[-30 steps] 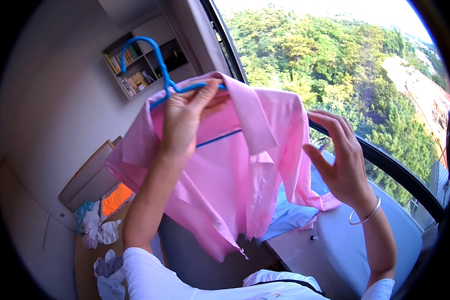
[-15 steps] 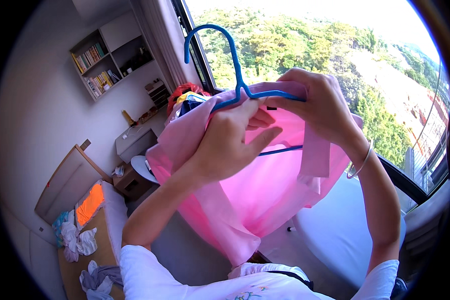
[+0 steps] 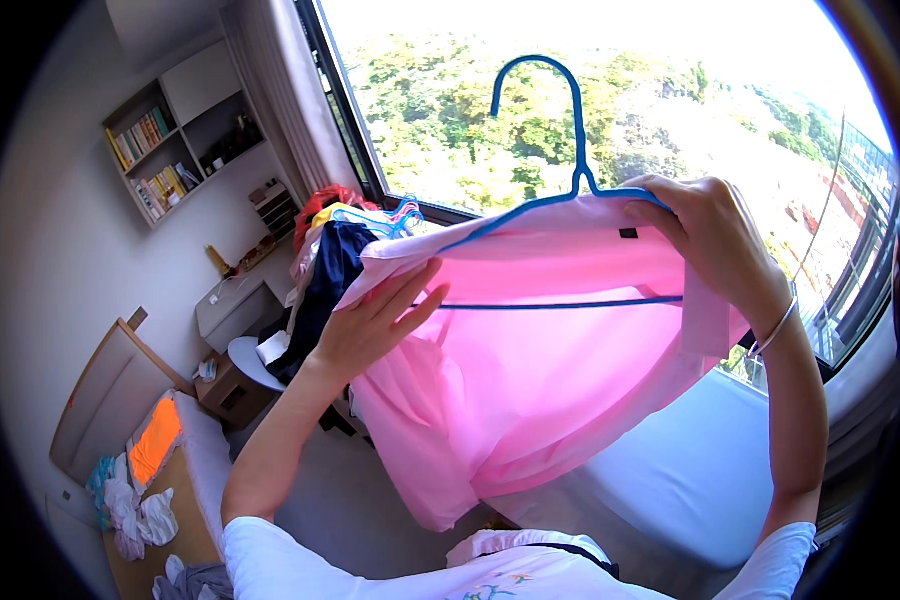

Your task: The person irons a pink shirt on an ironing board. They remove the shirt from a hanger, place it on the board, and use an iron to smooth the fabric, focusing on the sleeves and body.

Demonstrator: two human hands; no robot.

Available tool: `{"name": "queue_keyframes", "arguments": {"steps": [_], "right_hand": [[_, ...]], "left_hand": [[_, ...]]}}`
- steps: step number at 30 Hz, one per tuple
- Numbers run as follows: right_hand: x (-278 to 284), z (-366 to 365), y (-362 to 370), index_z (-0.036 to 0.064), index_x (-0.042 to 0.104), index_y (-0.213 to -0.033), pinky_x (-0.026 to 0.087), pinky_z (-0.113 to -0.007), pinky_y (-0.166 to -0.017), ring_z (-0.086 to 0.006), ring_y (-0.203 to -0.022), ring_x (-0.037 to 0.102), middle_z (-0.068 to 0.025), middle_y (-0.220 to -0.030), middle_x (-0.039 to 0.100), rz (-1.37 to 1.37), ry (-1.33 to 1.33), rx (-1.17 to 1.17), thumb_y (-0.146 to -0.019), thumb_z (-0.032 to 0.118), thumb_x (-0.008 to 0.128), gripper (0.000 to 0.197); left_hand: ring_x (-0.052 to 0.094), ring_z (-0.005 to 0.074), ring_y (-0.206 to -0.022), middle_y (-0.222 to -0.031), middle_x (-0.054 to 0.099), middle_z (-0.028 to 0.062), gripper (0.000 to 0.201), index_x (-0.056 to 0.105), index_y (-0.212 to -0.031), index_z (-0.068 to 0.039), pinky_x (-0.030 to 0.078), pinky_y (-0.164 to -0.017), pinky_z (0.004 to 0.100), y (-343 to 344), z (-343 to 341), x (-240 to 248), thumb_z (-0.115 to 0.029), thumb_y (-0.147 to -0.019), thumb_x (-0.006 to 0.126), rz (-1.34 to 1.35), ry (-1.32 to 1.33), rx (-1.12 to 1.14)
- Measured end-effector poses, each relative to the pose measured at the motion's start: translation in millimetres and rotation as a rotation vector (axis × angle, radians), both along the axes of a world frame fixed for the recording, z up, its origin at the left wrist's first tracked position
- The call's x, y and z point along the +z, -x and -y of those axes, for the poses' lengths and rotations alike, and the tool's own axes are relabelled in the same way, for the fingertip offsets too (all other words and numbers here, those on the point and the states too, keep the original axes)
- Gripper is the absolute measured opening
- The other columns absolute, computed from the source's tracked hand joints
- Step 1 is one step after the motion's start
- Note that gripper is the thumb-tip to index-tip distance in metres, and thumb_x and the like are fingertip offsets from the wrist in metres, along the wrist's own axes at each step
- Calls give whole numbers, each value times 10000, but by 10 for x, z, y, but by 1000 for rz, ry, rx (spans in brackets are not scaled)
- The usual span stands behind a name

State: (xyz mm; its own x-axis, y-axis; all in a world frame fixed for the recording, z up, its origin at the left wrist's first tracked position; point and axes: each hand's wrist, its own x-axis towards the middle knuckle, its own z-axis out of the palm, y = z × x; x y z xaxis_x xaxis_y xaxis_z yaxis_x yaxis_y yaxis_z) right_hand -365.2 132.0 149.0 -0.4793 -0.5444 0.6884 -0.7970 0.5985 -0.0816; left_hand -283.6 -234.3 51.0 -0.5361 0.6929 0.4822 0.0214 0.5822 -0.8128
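Note:
A pink shirt [image 3: 530, 370] hangs spread on a blue clothes hanger [image 3: 582, 150], its front open towards me. The hook points up, and the hanger's lower bar crosses the inside of the shirt. My right hand [image 3: 720, 235] is closed round the hanger's right shoulder together with the collar cloth, near a small dark label. On the shirt's left front edge lies my left hand [image 3: 370, 325], its fingers stretched out and apart against the cloth. The hanger's left arm slants down under the shirt's left shoulder.
Behind the shirt's left side is a heap of clothes [image 3: 335, 260] with several hangers. A large window [image 3: 450, 130] lies beyond. To the left stand a bed [image 3: 205, 455] with crumpled clothes and an orange item, a desk [image 3: 240, 310] and a wall shelf [image 3: 175, 140]. A pale blue surface [image 3: 690, 450] lies at right.
The shirt and hanger have shifted right in view. My left hand has moved from beside the hanger's neck out along the shirt's left front, which is spread wider. My right hand keeps its grip.

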Motion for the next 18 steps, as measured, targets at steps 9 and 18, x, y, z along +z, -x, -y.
{"name": "queue_keyframes", "arguments": {"steps": [9,18], "right_hand": [[-380,-276,68,-20,696,-1007,477,-238,-589,-62,-611,577,-31,-704,653,647,348,126,-926,177,613,229],[-1011,-15,-59,22,715,-979,348,-206,-505,-4,-590,425,70,-657,552,992,485,189,-942,202,608,213]], "left_hand": [[334,361,-1368,-1468,364,190,674,460,-1395,-252,287,-1105,489,416,375,-206,-265,-778,733,601,-684,12],[325,380,-1369,-1519,240,214,1023,-67,-1504,-349,361,-1052,527,477,-627,6,-658,-789,597,1452,-1914,-1156]]}}
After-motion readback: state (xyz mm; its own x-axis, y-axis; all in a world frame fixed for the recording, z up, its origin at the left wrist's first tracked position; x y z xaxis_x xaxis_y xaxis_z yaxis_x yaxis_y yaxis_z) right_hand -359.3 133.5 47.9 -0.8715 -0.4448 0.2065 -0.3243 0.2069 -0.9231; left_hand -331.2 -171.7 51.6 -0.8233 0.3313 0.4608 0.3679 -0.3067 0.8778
